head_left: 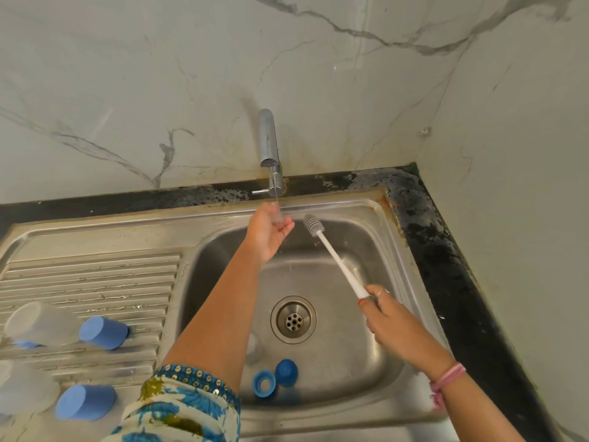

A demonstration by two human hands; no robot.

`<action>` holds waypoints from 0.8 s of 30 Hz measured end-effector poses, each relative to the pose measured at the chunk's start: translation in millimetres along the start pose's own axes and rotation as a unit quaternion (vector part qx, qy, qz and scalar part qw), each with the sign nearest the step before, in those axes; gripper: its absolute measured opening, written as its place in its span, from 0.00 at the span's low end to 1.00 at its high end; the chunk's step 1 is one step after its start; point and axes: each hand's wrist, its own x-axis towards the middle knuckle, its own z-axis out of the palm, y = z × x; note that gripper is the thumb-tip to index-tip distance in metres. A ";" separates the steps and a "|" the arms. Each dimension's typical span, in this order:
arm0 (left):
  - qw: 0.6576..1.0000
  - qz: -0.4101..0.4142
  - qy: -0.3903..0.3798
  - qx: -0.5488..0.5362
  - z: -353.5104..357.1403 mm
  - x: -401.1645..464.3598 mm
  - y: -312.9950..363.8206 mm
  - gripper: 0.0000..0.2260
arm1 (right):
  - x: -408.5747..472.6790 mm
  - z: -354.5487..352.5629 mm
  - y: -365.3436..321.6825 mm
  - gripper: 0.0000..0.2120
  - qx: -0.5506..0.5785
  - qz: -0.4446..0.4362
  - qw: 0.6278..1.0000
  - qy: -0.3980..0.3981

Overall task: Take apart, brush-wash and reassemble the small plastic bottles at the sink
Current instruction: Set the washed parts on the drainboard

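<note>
From the head camera, the left hand (269,232) was raised under the tap (270,148), palm up, its fingers curled round what seemed to be a small clear bottle part (276,215); running water blurred it, so its shape could not be told. The right hand (390,320) gripped the white handle of the bottle brush (331,253), whose grey bristle head pointed up toward the tap, just beside the left fingertips but apart from them.

Below, the sink (411,250) basin lay open round the drain (293,319). Near its front wall sat a blue ring cap (264,383) and a blue cap (286,372), touching or nearly so, with a clear piece (254,347) close to the left forearm.

On the ribbed drainboard (95,275) to the left lay two clear bottles (38,323) on their sides, each with a blue cup-shaped cover (103,332) beside it. The black counter (446,266) edged the sink at the back and right, against the marble wall (159,74).
</note>
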 end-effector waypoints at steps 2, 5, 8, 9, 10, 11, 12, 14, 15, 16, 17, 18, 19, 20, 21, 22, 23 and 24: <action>1.000 -0.003 -0.019 0.003 0.8 -6.0 -7.5 0.15 | -1.7 5.4 -6.3 0.09 0.113 -0.020 0.993 -0.008; 0.999 0.028 0.002 -0.034 0.3 -8.2 -12.3 0.26 | -3.8 13.0 -13.2 0.16 0.143 -0.079 0.986 0.020; 0.996 0.058 0.038 -0.050 0.0 -9.3 -13.0 0.32 | -0.8 19.3 -15.8 0.22 0.048 -0.122 0.989 0.062; 0.995 0.070 0.042 -0.049 0.5 -10.6 -13.7 0.29 | 1.3 20.3 -16.7 0.23 0.016 -0.129 0.989 0.071; 0.995 0.084 0.041 -0.046 -0.6 -11.2 -15.0 0.26 | 2.8 21.2 -17.8 0.23 -0.002 -0.132 0.988 0.075; 0.993 0.102 0.038 -0.041 -1.6 -12.1 -15.9 0.22 | 4.0 21.8 -19.5 0.23 -0.007 -0.132 0.988 0.076; 0.992 0.120 0.036 -0.032 -2.6 -13.6 -16.9 0.17 | 5.2 21.8 -21.0 0.23 -0.007 -0.129 0.989 0.076; 0.988 0.152 0.026 -0.006 -5.5 -14.3 -20.6 0.11 | 8.9 20.5 -24.4 0.23 -0.018 -0.124 0.989 0.080; 0.986 0.165 0.022 0.008 -6.4 -14.5 -22.5 0.10 | 11.9 19.0 -25.5 0.23 -0.026 -0.119 0.989 0.082; 0.984 0.176 0.022 0.024 -6.5 -15.7 -23.0 0.09 | 14.7 17.7 -27.0 0.23 -0.036 -0.114 0.989 0.083; 0.981 0.186 0.027 0.040 -7.3 -15.1 -23.1 0.09 | 17.0 17.1 -28.6 0.23 -0.044 -0.109 0.990 0.080; 0.978 0.198 0.038 0.058 -8.5 -14.4 -22.8 0.10 | 17.1 17.4 -30.2 0.23 -0.050 -0.108 0.990 0.077; 0.973 0.212 0.056 0.077 -9.8 -13.9 -21.5 0.12 | 15.0 18.2 -32.1 0.23 -0.056 -0.111 0.990 0.072; 0.966 0.225 0.079 0.098 -11.7 -13.1 -19.1 0.13 | 10.9 19.9 -33.6 0.23 -0.061 -0.117 0.989 0.067; 0.958 0.237 0.104 0.120 -13.7 -11.8 -16.2 0.14 | 5.4 22.2 -35.9 0.23 -0.066 -0.122 0.988 0.061; 0.951 0.245 0.124 0.145 -16.2 -10.3 -13.6 0.14 | -0.5 24.2 -37.9 0.23 -0.071 -0.126 0.988 0.056; 0.944 0.248 0.133 0.170 -18.6 -8.2 -12.2 0.12 | -4.5 25.6 -39.0 0.23 -0.078 -0.129 0.987 0.054; 0.940 0.251 0.131 0.192 -19.4 -8.3 -11.8 0.11 | -5.6 26.0 -39.6 0.23 -0.084 -0.129 0.987 0.054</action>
